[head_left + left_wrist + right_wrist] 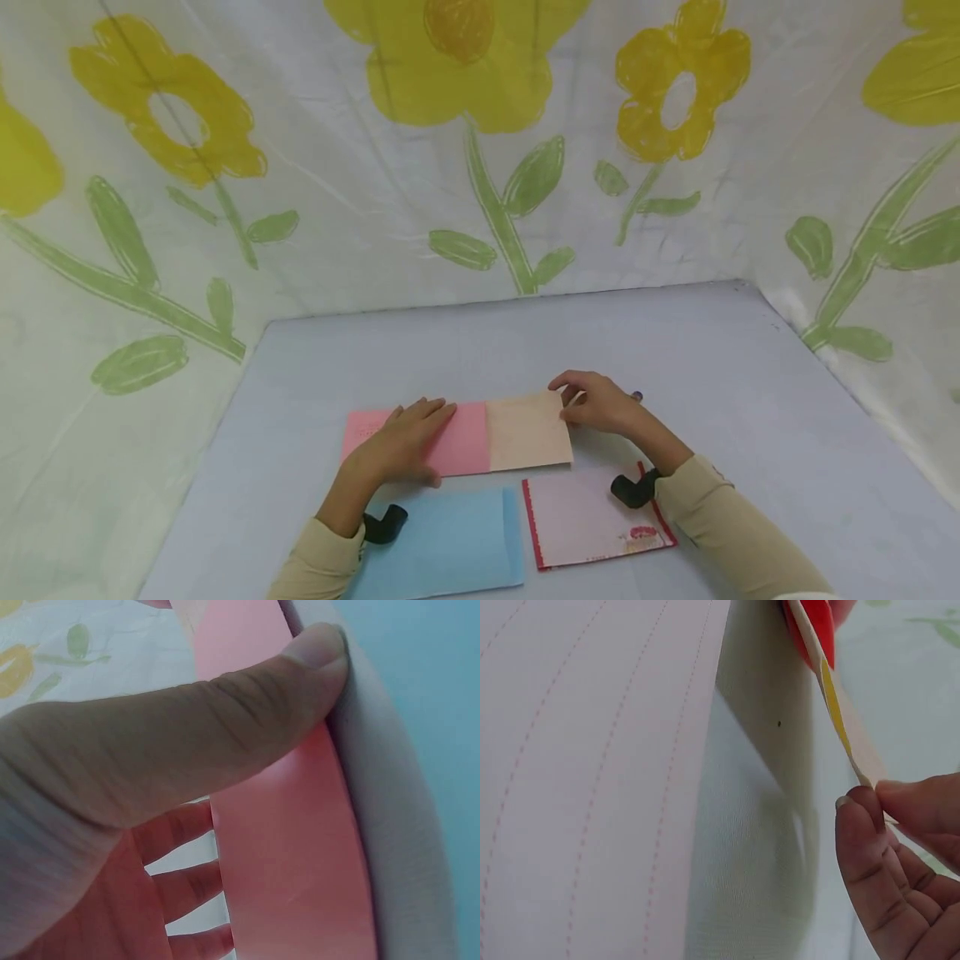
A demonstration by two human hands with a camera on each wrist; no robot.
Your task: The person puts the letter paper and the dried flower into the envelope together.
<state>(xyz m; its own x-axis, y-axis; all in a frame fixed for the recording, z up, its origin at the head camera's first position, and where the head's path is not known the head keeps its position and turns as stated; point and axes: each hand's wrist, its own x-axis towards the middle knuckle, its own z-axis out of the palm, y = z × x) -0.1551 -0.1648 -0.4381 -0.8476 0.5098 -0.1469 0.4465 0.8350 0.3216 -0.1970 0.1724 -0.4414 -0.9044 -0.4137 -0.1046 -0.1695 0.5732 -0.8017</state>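
My left hand (405,437) rests on a pink paper piece (467,433) with faint print at its left end. Fingers point away across it; the thumb lies over its near edge in the left wrist view. A cream sheet (527,432) adjoins the pink piece on the right; whether they are joined I cannot tell. Between thumb and forefinger, my right hand (596,404) pinches the cream sheet's right edge. Seen from the right wrist, that edge is lifted off the table, with red (821,630) and yellow (834,705) patches along its underside.
Nearest me lies a blue envelope-like paper (442,533). To its right is a pale pink sheet (585,508) with red side strips and dotted lines. A small dark object (637,396) shows behind the right wrist. A flowered cloth (360,250) hangs around the white table (480,342).
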